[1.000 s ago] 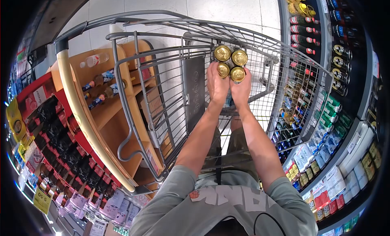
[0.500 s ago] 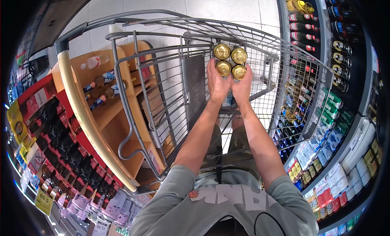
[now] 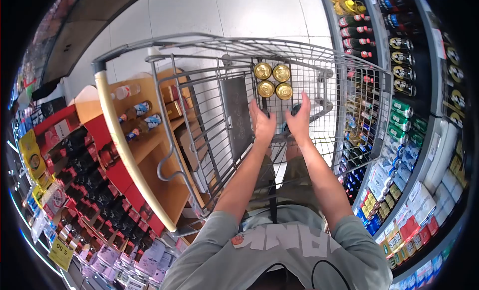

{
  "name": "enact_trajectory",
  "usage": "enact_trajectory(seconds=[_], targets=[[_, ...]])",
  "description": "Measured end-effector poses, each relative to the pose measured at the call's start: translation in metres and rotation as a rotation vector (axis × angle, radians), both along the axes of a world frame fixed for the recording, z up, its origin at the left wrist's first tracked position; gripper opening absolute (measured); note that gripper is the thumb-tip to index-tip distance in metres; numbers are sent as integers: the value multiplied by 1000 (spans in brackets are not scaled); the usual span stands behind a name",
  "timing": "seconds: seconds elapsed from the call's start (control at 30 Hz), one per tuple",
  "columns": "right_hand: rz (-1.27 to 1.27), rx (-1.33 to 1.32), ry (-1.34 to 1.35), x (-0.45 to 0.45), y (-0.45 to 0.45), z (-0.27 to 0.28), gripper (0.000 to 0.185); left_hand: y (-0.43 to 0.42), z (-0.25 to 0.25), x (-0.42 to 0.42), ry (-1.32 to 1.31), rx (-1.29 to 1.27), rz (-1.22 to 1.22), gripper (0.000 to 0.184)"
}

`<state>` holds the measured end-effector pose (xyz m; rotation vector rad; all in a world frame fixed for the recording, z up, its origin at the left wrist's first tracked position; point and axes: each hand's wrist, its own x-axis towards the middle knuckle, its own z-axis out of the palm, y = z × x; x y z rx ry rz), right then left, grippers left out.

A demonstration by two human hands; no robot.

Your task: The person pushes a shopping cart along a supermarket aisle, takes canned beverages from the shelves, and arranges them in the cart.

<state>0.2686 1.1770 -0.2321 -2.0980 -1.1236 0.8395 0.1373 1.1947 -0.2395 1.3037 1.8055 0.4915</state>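
Observation:
Several gold-topped drink cans (image 3: 266, 89) stand upright in a tight cluster inside the wire shopping cart (image 3: 199, 121), their pull-tab lids facing up. My left hand (image 3: 263, 124) is just short of the cans on the near side, thumb and fingers apart and nothing held. Beside it, my right hand (image 3: 299, 121) is likewise open, its fingers pointing toward the cans without touching them. A dark panel (image 3: 236, 115) inside the cart is left of the cans.
The cart's pale handle bar (image 3: 122, 155) runs along the left. Behind it are a wooden display shelf (image 3: 149, 165) with bottles and stacked dark packs (image 3: 85, 165). On the right, shelves hold green cans (image 3: 401, 108) and dark bottles (image 3: 355, 30). Light floor tiles (image 3: 264, 13) lie beyond the cart.
Both hands have let go of the cans and drawn back toward my body, opening. The cans now stand in the cart on their own. The view has shifted slightly.

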Motion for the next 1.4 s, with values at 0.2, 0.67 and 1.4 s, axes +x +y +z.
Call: enact_trajectory(seconds=[0.2, 0.67, 1.4], targets=[[61, -21, 126, 31, -79, 80, 37, -59, 13, -28, -11, -388, -492, 43], [-61, 83, 592, 110, -332, 193, 20, -77, 127, -39, 67, -156, -733, 30], [-664, 593, 372, 211, -532, 276, 16, -308, 251, 285, -90, -151, -1953, 46]])
